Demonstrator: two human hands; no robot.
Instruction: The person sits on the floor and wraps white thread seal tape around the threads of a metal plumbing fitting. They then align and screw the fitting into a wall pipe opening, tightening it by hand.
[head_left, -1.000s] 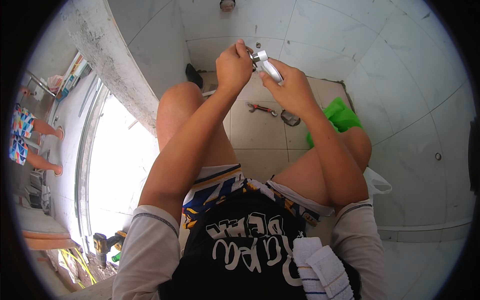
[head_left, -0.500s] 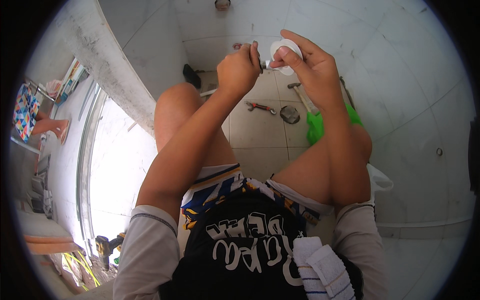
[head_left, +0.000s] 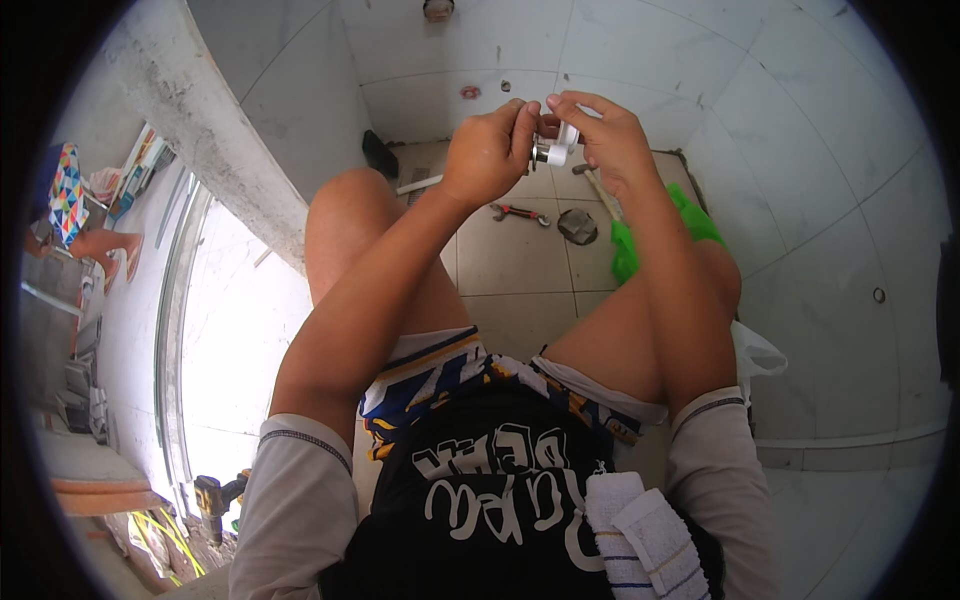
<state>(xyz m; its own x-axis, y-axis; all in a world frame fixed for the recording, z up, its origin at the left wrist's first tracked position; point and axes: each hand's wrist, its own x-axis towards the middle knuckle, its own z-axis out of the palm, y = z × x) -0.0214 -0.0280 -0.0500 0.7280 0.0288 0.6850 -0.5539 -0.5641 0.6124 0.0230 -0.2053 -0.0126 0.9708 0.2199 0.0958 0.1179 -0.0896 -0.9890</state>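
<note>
Our left hand (head_left: 487, 152) pinches the fitting (head_left: 538, 153), its end pointing right; our right hand (head_left: 616, 143) grips the spool (head_left: 568, 138) just beside it. Both things sit between our hands, raised above the floor (head_left: 510, 255).

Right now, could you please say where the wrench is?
In the head view, the wrench lies above centre on the floor, left of the round grey patch.

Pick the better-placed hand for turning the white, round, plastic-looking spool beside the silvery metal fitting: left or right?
Probably the right hand: its fingers are at the spool, while the left hand grips the fitting and looks better placed to steady it.
</note>
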